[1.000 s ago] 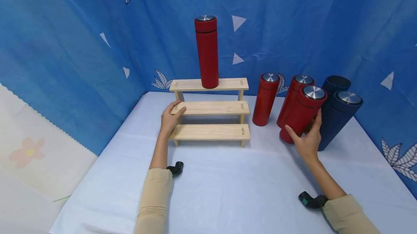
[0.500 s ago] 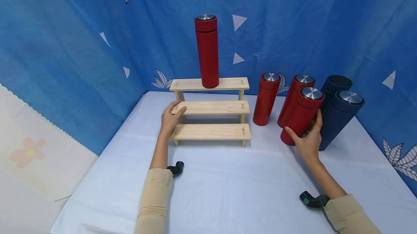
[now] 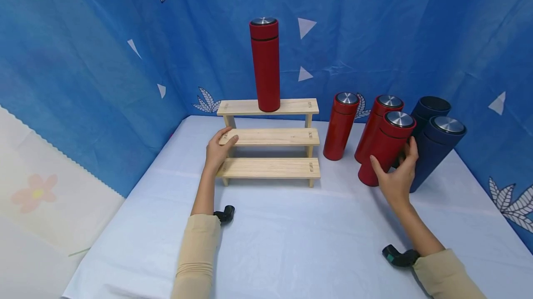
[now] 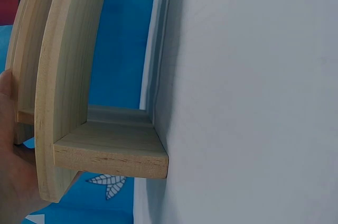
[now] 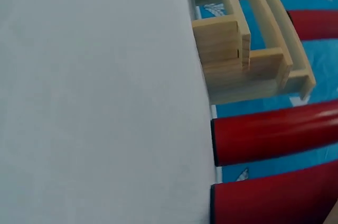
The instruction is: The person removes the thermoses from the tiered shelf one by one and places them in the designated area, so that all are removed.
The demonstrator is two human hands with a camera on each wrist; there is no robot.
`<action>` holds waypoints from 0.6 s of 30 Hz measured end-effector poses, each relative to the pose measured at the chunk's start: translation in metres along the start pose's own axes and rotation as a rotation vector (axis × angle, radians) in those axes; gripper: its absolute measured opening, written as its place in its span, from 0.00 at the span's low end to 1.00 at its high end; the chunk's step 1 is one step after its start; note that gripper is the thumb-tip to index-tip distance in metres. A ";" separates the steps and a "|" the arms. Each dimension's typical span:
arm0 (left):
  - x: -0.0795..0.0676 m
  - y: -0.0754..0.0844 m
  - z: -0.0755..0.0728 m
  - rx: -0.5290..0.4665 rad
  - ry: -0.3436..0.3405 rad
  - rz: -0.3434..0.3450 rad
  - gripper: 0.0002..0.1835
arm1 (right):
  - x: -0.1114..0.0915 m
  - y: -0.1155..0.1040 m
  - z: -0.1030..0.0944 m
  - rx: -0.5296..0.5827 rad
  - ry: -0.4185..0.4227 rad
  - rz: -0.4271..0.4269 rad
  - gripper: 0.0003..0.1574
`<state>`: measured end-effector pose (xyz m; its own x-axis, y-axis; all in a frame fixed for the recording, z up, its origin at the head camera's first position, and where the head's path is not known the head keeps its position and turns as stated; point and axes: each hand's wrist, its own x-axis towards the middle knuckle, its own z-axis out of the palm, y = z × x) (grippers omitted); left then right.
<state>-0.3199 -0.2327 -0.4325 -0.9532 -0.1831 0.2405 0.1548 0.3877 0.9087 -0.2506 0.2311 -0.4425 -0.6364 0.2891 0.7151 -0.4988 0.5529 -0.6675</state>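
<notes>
In the head view, my left hand [image 3: 216, 152] grips the left end of the middle step of a three-tier wooden display stand [image 3: 270, 137]. Its thumb lies on top. The left wrist view shows part of that hand [image 4: 18, 179] against the plank ends. My right hand [image 3: 397, 176] curves round the lower part of a red thermos [image 3: 385, 144] with a silver lid, thumb on the near side, fingers partly hidden behind. That thermos stands slightly tilted in this view, close before another red thermos [image 3: 370, 125]. One more red thermos [image 3: 266, 67] stands on the top step.
A red thermos [image 3: 340, 127] stands between stand and right hand. Two dark blue thermoses, one silver-lidded [image 3: 435, 151] and one dark-lidded [image 3: 429, 107], stand just right of that hand. A white cloth [image 3: 300, 234] covers the table; blue curtains [image 3: 200, 35] hang behind.
The red thermos at my right hand has shifted slightly down and stands lower. The right hand has edged right, its thumb reaching less far across the thermos. The left hand stays put.
</notes>
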 end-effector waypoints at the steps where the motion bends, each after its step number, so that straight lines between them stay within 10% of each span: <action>1: 0.000 0.000 0.000 0.000 0.001 0.001 0.36 | 0.001 -0.005 0.000 -0.013 0.023 -0.039 0.54; 9: 0.000 0.000 -0.001 -0.002 0.002 0.004 0.34 | 0.004 -0.044 0.019 -0.043 0.158 -0.305 0.44; 18: -0.003 0.004 0.000 0.003 0.006 0.004 0.34 | 0.000 -0.066 0.067 -0.019 -0.002 -0.381 0.41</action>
<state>-0.3167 -0.2310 -0.4293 -0.9511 -0.1866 0.2459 0.1576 0.3915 0.9066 -0.2579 0.1422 -0.4125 -0.4083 0.0586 0.9110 -0.6888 0.6351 -0.3496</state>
